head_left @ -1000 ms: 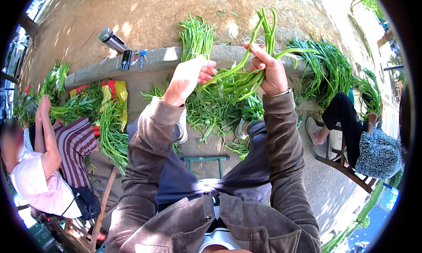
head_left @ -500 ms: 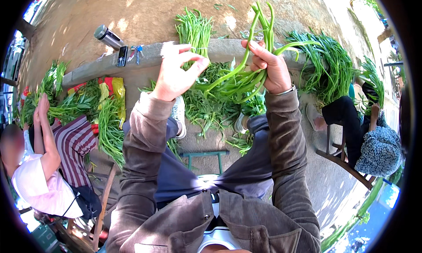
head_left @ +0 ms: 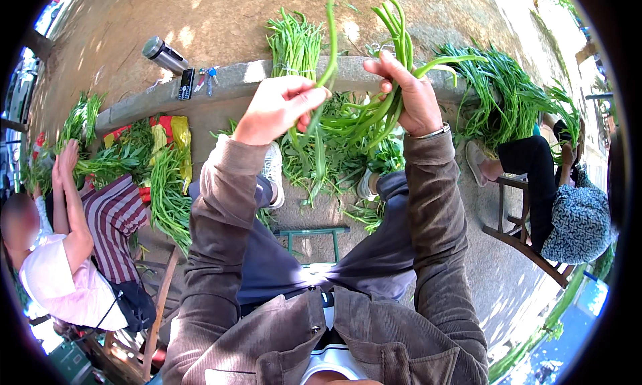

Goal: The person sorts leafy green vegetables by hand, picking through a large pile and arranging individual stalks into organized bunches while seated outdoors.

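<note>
Both hands work above the green pile (head_left: 334, 158): left hand (head_left: 277, 107) now pinches one stem (head_left: 328, 44) (half a second ago spread empty), right hand (head_left: 408, 94) grips the bunch (head_left: 394, 31).

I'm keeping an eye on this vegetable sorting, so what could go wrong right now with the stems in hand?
The left hand pinches a single green stem that stands tall and thin; it could bend or snap. The right hand grips a loose bunch of stems fanning out above the fingers, so some might slip down onto the pile of greens below.
</note>
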{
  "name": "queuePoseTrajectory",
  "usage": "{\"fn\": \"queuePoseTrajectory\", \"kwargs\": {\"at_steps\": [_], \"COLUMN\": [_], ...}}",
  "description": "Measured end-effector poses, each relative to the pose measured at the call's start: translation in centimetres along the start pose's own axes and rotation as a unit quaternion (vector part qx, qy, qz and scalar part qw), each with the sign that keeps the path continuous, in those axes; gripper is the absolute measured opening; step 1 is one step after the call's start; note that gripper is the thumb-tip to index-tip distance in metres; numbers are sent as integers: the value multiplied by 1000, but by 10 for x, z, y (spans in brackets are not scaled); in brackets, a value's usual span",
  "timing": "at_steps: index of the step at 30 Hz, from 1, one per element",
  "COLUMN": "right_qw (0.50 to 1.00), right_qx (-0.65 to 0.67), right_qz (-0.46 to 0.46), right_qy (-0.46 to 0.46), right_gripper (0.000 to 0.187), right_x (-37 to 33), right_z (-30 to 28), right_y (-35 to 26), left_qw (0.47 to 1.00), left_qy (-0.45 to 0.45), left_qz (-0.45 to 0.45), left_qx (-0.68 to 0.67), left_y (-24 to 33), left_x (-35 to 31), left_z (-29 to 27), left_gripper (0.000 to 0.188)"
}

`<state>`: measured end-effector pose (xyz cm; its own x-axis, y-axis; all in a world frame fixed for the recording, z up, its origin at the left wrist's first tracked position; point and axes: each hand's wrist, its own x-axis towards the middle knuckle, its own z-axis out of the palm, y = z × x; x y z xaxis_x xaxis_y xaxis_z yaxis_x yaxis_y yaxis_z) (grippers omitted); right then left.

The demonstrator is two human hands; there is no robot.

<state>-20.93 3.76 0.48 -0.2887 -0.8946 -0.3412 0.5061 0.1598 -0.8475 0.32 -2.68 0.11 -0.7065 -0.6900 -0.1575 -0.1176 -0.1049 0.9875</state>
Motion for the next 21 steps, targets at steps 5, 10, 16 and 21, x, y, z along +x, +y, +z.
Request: {"fn": "queuePoseTrajectory", "kwargs": {"at_steps": [5, 10, 16, 21], "right_qw": [1000, 999, 995, 996], "right_qx": [11, -11, 16, -63], "right_qz": [1, 4, 8, -26], "right_qy": [-18, -34, -93, -63], "right_gripper": [22, 20, 17, 21], "right_x": [2, -2, -12, -13], "right_z": [-11, 6, 37, 47], "right_y": [3, 25, 43, 50], "left_qw": [995, 988, 970, 964], "left_qy": [57, 84, 136, 142], "left_qz": [-5, -24, 2, -24], "left_qx": [-86, -125, -202, -223], "left_y": [-5, -3, -11, -9], "left_x": [3, 5, 11, 12], "left_z": [-19, -4, 1, 1], "left_gripper": [18, 19, 18, 18]}}
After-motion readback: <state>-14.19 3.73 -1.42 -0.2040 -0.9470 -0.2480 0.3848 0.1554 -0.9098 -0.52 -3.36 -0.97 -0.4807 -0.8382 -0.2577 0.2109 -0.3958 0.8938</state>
